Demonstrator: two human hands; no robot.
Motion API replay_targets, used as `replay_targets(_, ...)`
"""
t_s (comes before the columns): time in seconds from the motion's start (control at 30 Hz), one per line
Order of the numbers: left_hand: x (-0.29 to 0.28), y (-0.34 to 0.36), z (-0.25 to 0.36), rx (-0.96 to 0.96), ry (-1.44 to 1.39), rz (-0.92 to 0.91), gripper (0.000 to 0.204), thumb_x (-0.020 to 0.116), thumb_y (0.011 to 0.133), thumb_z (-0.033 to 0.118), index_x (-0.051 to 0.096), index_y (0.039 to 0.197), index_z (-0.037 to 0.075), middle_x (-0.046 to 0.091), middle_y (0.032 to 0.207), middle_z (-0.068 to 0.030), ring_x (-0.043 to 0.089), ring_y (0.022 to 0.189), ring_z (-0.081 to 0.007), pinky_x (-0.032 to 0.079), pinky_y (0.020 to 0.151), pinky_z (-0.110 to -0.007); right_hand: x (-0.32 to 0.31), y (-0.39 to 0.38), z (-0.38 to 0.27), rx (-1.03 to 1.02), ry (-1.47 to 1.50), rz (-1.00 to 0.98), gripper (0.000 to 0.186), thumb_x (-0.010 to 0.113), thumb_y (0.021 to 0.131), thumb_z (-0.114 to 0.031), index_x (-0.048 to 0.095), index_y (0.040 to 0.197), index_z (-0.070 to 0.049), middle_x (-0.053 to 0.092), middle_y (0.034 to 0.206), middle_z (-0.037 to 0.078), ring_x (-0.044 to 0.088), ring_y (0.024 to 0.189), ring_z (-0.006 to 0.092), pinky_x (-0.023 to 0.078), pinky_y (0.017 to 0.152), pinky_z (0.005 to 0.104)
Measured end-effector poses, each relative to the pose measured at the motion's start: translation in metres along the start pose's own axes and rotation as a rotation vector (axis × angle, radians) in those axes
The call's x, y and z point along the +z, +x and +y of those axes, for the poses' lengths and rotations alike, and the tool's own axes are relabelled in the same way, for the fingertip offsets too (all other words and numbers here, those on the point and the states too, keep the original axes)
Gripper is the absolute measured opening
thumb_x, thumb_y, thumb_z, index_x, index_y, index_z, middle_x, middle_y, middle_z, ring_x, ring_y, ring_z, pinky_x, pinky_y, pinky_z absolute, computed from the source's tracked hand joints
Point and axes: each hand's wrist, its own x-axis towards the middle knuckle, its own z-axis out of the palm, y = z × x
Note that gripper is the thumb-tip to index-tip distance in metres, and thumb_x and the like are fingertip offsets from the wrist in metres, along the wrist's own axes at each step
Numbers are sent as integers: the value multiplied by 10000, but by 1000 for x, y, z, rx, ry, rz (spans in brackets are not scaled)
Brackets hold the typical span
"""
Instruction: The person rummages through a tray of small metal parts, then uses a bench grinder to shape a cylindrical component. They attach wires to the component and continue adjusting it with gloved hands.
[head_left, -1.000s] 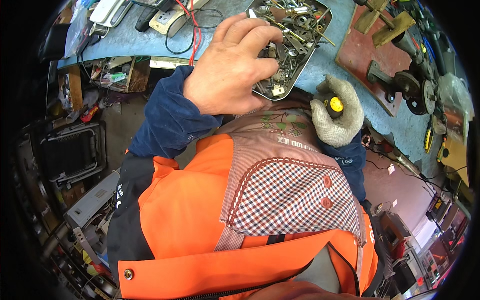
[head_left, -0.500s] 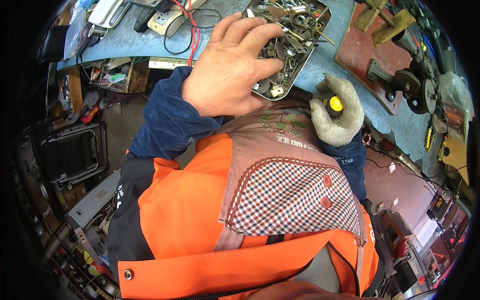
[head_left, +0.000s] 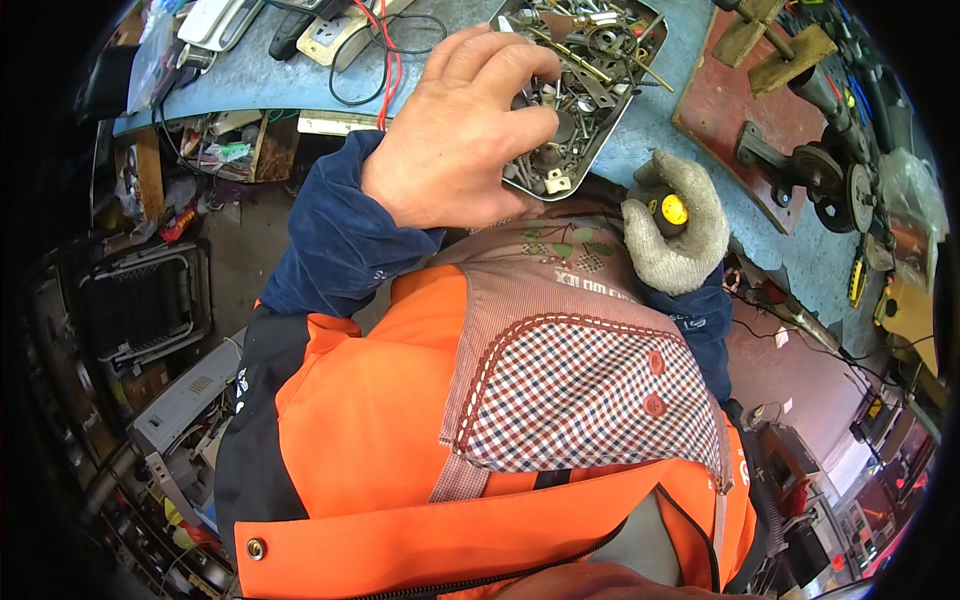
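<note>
My bare left hand (head_left: 465, 125) reaches over the left side of a metal tray (head_left: 622, 112) filled with small metal hardware (head_left: 590, 75). Its thumb and index finger are apart and point in among the parts; the undersides of the fingers are hidden, and I see nothing held between them. A small pale block (head_left: 557, 182) lies in the tray's near corner. My right hand (head_left: 680, 225), in a light knitted glove, is curled around a black handle with a yellow end (head_left: 674, 209), held beside the bench's near edge. The rest of that tool is hidden.
The blue bench top (head_left: 640, 135) carries a power strip (head_left: 330, 38) and red and black wires (head_left: 388, 65) at left. A red-brown board (head_left: 705, 110) with a wheeled metal mechanism (head_left: 820, 170) stands right. Below left are a shelf compartment (head_left: 235, 150) and a folded black chair (head_left: 150, 300).
My left thumb and index finger have drawn back slightly to the left, exposing more of the hardware. My right hand keeps its grip on the handle almost unmoved.
</note>
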Motion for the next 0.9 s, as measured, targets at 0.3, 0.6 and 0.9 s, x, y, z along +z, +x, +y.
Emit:
replay_targets(0.3,4,0,6,-67,57,5,813,1006,544,374,739,1278,148,539,1490,-118,465,1424,-396,343,1237,-587,0,1,0,15,9,-3,541,877,791,-33,689,1294,30,736,1047,193,759,903,278,618,789,377)
replay_targets(0.6,-2,3,1,-15,23,-33,644,999,549,345,795,1121,127,570,1460,-119,475,1412,-414,356,1208,-583,-1,4,-4,2,-27,-5,532,873,794,-42,691,1289,34,733,1041,193,748,855,269,612,770,370)
replay_targets(0.9,0,-3,2,-43,26,64,758,985,533,376,735,1193,101,566,1425,-138,499,1375,-403,338,1225,-611,-2,4,-1,-31,-3,-14,526,881,807,-49,689,1288,42,730,1025,187,741,823,254,609,739,366)
